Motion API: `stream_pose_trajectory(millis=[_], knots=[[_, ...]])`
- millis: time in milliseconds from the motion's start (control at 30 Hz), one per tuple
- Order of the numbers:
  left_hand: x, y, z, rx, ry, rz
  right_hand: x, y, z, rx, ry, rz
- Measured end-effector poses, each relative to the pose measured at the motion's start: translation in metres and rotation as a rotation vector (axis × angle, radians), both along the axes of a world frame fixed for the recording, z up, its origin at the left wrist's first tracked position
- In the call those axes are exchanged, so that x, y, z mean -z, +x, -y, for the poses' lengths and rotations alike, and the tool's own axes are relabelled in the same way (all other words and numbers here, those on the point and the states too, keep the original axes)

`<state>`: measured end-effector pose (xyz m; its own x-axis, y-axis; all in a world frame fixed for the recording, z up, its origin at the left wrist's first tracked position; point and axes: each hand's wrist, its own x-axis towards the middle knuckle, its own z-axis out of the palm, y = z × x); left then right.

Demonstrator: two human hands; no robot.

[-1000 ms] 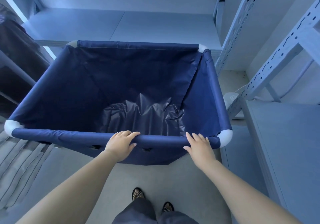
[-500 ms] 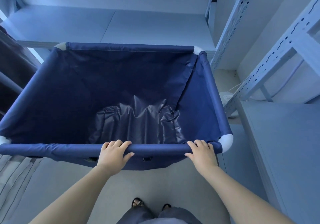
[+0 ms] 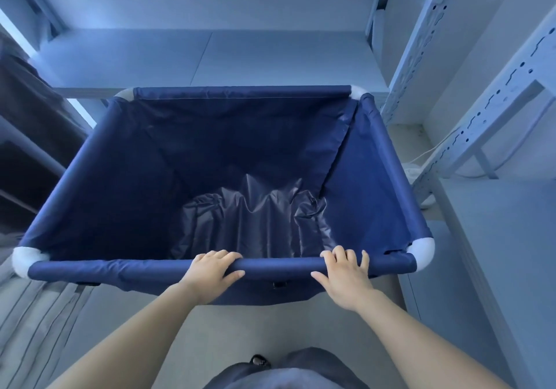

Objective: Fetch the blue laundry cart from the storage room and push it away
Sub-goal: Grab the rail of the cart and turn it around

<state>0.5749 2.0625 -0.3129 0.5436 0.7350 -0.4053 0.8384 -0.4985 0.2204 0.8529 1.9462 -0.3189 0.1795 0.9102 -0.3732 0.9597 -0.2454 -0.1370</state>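
Cart (image 3: 376,202), long axis crosswise, is being gripped at rail (image 3: 135,268) by left hand (image 3: 210,274) and right hand (image 3: 346,280), fingers (image 3: 222,257) curled over; right edge is being crowded by shelving (image 3: 418,57).

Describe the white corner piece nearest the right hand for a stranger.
The blue laundry cart fills the middle of the view. Follow its near rail rightward past the right hand to its end. That corner piece is white like the other three, but it alone lies next to the right hand, by the grey shelf.
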Motion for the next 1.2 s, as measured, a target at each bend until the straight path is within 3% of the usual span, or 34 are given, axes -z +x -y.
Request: stream_pose_trajectory(millis=[267,700,900,1200], knots=[[0.004,-0.022,0.007,-0.113,0.133,0.042,0.003,-0.007,-0.005,-0.001,0.03,-0.011],[0.001,-0.012,0.028,-0.218,0.136,-0.005,0.012,0.014,0.004,-0.127,0.161,-0.036],[-0.003,0.016,0.056,-0.262,0.123,-0.078,0.006,0.049,0.006,-0.2,0.067,-0.12],[0.002,0.076,0.121,-0.411,0.19,-0.027,0.004,0.114,0.019,-0.337,0.03,-0.077]])
